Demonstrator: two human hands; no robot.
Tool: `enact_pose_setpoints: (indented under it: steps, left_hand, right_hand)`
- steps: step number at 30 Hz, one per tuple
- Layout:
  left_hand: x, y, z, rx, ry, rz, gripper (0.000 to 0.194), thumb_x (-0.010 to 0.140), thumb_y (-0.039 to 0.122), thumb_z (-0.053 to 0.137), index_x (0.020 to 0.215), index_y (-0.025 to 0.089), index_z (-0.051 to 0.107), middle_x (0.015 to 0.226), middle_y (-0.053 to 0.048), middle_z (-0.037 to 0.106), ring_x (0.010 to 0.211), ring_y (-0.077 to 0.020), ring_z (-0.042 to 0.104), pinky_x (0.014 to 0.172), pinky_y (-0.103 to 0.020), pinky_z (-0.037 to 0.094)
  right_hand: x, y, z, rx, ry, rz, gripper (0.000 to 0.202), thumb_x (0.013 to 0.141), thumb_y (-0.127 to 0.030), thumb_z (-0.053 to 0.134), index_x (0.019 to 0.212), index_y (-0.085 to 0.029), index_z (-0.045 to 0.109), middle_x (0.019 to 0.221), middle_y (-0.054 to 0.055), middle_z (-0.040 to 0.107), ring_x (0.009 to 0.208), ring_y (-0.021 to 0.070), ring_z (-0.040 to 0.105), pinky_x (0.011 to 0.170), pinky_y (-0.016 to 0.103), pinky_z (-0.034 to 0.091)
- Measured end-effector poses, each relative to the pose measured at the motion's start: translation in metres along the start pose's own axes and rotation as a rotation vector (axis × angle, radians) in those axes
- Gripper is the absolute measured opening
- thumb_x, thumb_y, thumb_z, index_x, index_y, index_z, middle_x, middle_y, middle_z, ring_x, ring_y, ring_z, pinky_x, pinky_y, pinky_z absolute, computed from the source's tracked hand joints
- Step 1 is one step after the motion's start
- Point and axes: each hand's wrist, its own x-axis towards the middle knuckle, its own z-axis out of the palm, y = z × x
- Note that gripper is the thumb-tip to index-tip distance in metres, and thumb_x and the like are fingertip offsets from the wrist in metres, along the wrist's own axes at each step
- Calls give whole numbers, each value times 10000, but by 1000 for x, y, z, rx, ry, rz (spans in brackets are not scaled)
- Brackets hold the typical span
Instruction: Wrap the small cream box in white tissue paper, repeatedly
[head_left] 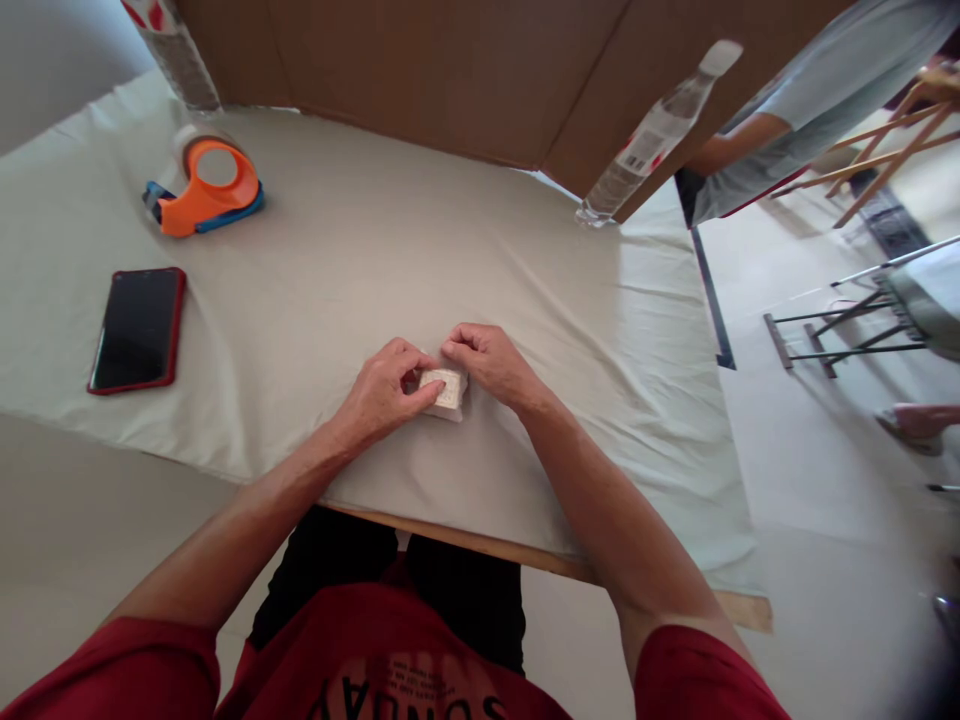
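A small pale rectangular block (448, 392), with what looks like clear wrapping round its edges, lies on the cloth-covered table near the front edge. The thumb and fingers of my left hand (390, 388) grip it from the left side. Just to the upper right of the block is my right hand (487, 362), its fingers curled and the thumb pressed against the index finger. Whether anything thin is pinched there is too small to make out.
An orange and blue tape dispenser (217, 190) and a red-cased phone (139, 328) lie at the left. Behind stands a brown cardboard panel (420, 70), with a bottle (176, 60) at its left and another bottle (651, 140) at its right. A person (817, 110) stands beyond.
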Motion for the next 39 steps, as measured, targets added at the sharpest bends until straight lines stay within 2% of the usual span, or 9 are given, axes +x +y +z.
enact_pose_setpoints:
  steps: [4, 8, 15, 18, 20, 24, 27, 34, 39]
  left_hand:
    - [1, 3, 1, -25, -30, -61, 150, 807, 268, 677, 929, 180, 682, 816, 1, 594, 665, -112, 538, 655, -256, 475]
    - [2, 1, 4, -97, -32, -125, 318, 794, 272, 678, 1092, 169, 631, 847, 5, 581, 665, -106, 536, 647, -252, 485]
    - [1, -2, 6, -132, -31, -134, 342, 803, 276, 673, 1133, 196, 633, 831, 14, 561, 667, -104, 520, 647, -245, 476]
    - [1, -2, 6, -138, -25, -136, 321, 805, 265, 663, 1118, 199, 646, 819, 18, 554, 662, -102, 517, 653, -245, 476]
    - [2, -2, 6, -149, -25, -148, 304, 811, 277, 649, 1105, 199, 653, 815, 18, 551, 663, -105, 516, 656, -247, 476]
    - [2, 0, 0, -187, -72, -176, 313, 815, 320, 629, 1090, 175, 667, 805, 12, 556, 666, -111, 519, 653, -255, 474]
    - [4, 3, -6, -196, -123, -198, 324, 790, 309, 625, 1073, 164, 683, 803, 7, 575, 661, -112, 527, 649, -260, 477]
    - [6, 4, -10, -219, -128, -217, 325, 749, 320, 631, 1022, 160, 704, 782, 13, 567, 629, -98, 503, 611, -244, 456]
    - [6, -1, -9, -196, -125, -171, 290, 758, 336, 633, 990, 180, 712, 790, 8, 578, 633, -101, 503, 609, -238, 455]
  right_hand:
    - [-7, -1, -4, 101, -41, 39, 177, 730, -343, 589, 653, -184, 601, 636, -29, 552, 641, 121, 459, 631, 272, 363]
    - [-10, -1, -9, 171, -102, 51, 188, 735, -366, 628, 680, -187, 652, 626, -20, 588, 631, 131, 494, 623, 275, 386]
    - [-19, -11, -16, -135, -145, -138, 198, 829, -280, 566, 769, -193, 734, 708, 0, 692, 691, 155, 592, 682, 292, 429]
    - [-30, -11, -15, -307, -131, -285, 232, 903, -261, 532, 910, -206, 758, 927, 43, 775, 848, 198, 684, 797, 326, 480]
    - [-40, -9, -11, -441, -107, -377, 240, 936, -282, 546, 1036, -204, 750, 1087, 87, 776, 998, 245, 701, 890, 374, 491]
    - [-59, 1, 1, -695, 13, -492, 312, 1006, -285, 506, 1247, -194, 683, 1267, 139, 725, 1323, 311, 575, 1024, 458, 443]
    - [-64, 7, 6, -783, 81, -526, 321, 1034, -299, 481, 1283, -211, 665, 1321, 141, 697, 1382, 310, 524, 1021, 465, 435]
    - [-55, 7, 2, -723, 83, -600, 227, 1014, -308, 547, 1095, -263, 755, 1313, 102, 689, 1336, 281, 551, 1053, 464, 428]
    - [-54, 14, 2, -462, 110, -545, 200, 977, -285, 584, 1034, -288, 776, 1323, 89, 670, 1269, 261, 590, 1076, 484, 446]
